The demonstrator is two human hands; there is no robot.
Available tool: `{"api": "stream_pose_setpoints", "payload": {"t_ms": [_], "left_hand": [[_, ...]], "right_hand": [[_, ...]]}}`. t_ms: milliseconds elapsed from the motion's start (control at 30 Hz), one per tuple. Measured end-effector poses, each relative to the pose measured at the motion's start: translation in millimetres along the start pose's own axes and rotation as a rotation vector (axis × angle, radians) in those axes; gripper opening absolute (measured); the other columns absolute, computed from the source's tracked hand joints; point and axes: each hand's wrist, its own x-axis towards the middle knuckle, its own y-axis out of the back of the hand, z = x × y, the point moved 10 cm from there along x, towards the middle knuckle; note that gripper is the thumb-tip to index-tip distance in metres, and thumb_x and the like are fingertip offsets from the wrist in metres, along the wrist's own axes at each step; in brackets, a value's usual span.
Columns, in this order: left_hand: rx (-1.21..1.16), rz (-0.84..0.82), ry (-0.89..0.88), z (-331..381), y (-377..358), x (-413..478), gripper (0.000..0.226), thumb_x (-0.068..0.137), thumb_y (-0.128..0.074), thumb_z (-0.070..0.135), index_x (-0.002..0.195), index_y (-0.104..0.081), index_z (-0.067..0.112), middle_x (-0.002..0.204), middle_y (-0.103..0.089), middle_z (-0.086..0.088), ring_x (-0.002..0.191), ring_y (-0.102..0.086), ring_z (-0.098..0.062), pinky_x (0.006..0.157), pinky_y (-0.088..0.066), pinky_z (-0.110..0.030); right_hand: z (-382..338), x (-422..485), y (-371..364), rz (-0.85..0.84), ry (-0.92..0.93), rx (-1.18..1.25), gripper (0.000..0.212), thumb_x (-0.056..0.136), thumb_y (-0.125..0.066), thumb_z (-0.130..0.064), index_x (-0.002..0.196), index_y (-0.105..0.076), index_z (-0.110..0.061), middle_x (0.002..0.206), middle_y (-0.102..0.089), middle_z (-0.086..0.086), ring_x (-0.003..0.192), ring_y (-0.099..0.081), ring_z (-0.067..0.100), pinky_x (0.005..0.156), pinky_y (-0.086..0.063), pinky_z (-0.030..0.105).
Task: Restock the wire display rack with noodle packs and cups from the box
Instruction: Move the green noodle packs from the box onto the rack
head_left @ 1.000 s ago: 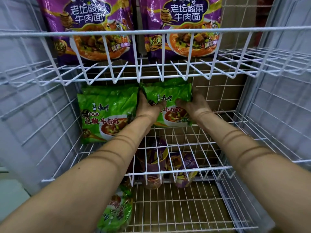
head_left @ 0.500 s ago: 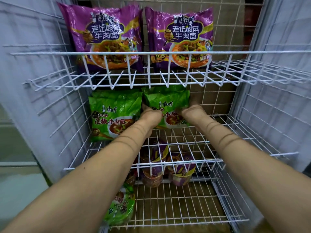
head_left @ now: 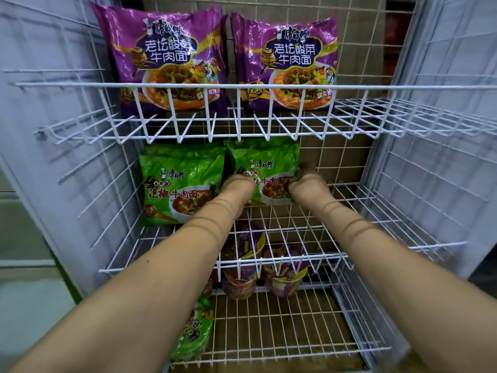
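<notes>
The left hand (head_left: 238,184) grips the left edge of a green pack (head_left: 266,162). The back of the hand faces the camera and the fingers are curled out of sight behind the pack. The right hand (head_left: 308,184) holds the pack's right edge in the same way, with its fingertips reaching up along that side. Between the two hands the pack stands upright at the back of the middle shelf (head_left: 430,246), its lower edge on or just above the wires; I cannot tell which.

The pack is a glossy, crinkled bright-green pillow bag. It has dark Chinese lettering, a small chef logo near the top and a bowl of red-broth noodles pictured low on the front.

Just to its left stands a second green pack (head_left: 180,181) of the same design. The two edges touch or slightly overlap.

On the top shelf (head_left: 376,122) two purple packs (head_left: 161,57) stand side by side against the back grid. Each shows white lettering on a dark oval and a bowl of noodles, and the white front rail of the rack (head_left: 67,84) crosses them low down.

Below the middle shelf, purple cups (head_left: 240,281) stand close together near the back of the bottom shelf (head_left: 295,345). A green noodle container (head_left: 193,329) lies at that shelf's left edge, partly hidden by the left forearm. Whether it is a cup or a pack is unclear.
</notes>
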Motion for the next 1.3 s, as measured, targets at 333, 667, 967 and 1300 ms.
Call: {"api": "stream_pose_setpoints", "payload": {"t_ms": [333,667,967,1300], "left_hand": [[0.117,-0.022,0.001,-4.0,-1.1,-37.7,0.058,0.105,-0.043,0.019,0.156,-0.023,0.002,0.156,-0.037,-0.020,0.141,-0.041,-0.034,0.114,-0.035,-0.040],[0.116,-0.126,-0.168,11.8,-45.3,-96.1,0.075,0.102,-0.053,0.034,0.162,-0.009,0.025,0.168,-0.014,-0.010,0.152,-0.024,-0.032,0.122,-0.027,-0.037],[-0.043,-0.208,-0.502,47.5,-114.9,-158.7,0.052,0.099,-0.054,0.013,0.149,-0.043,0.022,0.146,-0.054,-0.008,0.131,-0.053,-0.023,0.112,-0.040,-0.034],[-0.251,-0.397,-0.646,59.7,-214.7,-239.0,0.043,0.100,-0.051,0.002,0.139,-0.055,0.018,0.122,-0.061,0.005,0.117,-0.058,-0.007,0.102,-0.045,-0.020]], "right_hand": [[-1.0,-55.9,12.7,-0.018,0.071,-0.050,0.031,0.095,-0.062,-0.021,0.122,-0.048,-0.013,0.125,-0.063,0.016,0.109,-0.062,0.032,0.084,-0.045,0.033],[4.6,-102.6,43.3,0.056,0.201,0.152,0.034,0.092,-0.063,-0.002,0.123,-0.062,-0.015,0.115,-0.067,0.009,0.113,-0.063,0.030,0.104,-0.049,0.045],[60.6,-148.7,115.7,0.121,0.226,0.311,0.032,0.095,-0.058,-0.002,0.121,-0.063,-0.019,0.117,-0.071,0.001,0.113,-0.065,0.014,0.106,-0.050,0.038],[149.8,-202.5,200.3,0.298,0.220,0.383,0.034,0.092,-0.062,0.000,0.123,-0.066,-0.014,0.118,-0.070,0.005,0.115,-0.065,0.017,0.099,-0.054,0.030]]}}
